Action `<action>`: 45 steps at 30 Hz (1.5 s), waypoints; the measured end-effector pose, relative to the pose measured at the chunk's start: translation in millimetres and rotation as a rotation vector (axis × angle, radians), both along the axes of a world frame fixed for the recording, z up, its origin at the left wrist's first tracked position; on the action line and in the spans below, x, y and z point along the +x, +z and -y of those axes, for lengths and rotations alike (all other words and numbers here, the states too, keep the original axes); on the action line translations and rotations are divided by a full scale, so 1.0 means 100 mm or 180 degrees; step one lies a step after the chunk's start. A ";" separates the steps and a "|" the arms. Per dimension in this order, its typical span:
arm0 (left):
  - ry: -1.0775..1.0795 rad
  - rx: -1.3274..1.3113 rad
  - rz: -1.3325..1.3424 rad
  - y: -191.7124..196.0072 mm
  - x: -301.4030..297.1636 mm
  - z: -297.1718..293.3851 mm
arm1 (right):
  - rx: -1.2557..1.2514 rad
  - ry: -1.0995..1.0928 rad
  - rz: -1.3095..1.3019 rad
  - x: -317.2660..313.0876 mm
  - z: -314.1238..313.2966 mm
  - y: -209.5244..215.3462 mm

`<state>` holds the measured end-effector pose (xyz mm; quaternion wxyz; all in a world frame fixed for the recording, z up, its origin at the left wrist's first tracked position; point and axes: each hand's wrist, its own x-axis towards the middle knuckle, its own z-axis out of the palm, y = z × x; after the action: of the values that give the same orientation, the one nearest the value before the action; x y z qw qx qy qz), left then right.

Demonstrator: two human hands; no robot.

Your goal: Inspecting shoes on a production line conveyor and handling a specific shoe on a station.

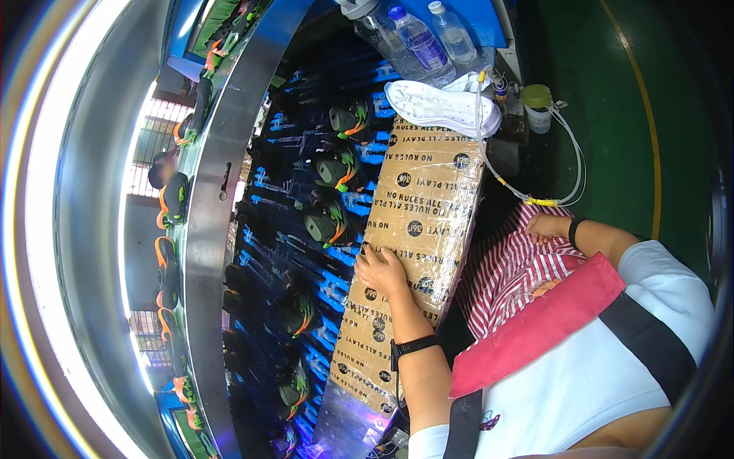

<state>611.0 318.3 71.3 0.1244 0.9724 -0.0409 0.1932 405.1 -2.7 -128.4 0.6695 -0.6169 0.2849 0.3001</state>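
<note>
My left hand [381,271] lies with fingers apart on a long ledge [417,206] covered in printed brown cardboard and clear film. It holds nothing. My right hand [547,227] rests against a red-and-white striped apron [505,283] at my lap, its fingers loosely bent and nothing visible in them. Beyond the ledge, several dark shoe uppers [326,220] with orange and green trim sit among blue supports [357,203]. Neither hand touches them. A white shoe sole [440,107] lies across the far end of the ledge.
Clear bottles [420,42] stand behind the sole. Thin white tubing [579,149] loops beside a lidded cup [537,107]. Leftward, a metal rail [205,222] borders a row of more dark and orange shoe uppers [166,264]. Green floor [612,99] with a yellow line lies right.
</note>
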 end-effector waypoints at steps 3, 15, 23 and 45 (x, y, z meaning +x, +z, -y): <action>-0.0012 -0.0007 0.0017 -0.02 0.01 0.00 | -0.0031 0.0007 0.0041 -0.01 0.00 0.02; -0.0068 -0.0047 0.0062 -0.02 0.01 0.00 | 0.0089 -0.0084 -0.0071 0.00 0.00 0.04; -0.0052 -0.0013 0.0084 -0.03 0.02 0.01 | 0.0099 -0.0002 -0.0052 0.00 0.01 0.02; -0.0053 0.0033 0.0165 0.04 -0.03 0.06 | 0.0166 -0.0195 -0.0067 -0.03 0.03 0.17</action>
<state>607.6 312.1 75.4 0.1199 0.9673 -0.0532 0.2172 402.2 -5.9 -111.5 0.6912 -0.5870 0.3028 0.2933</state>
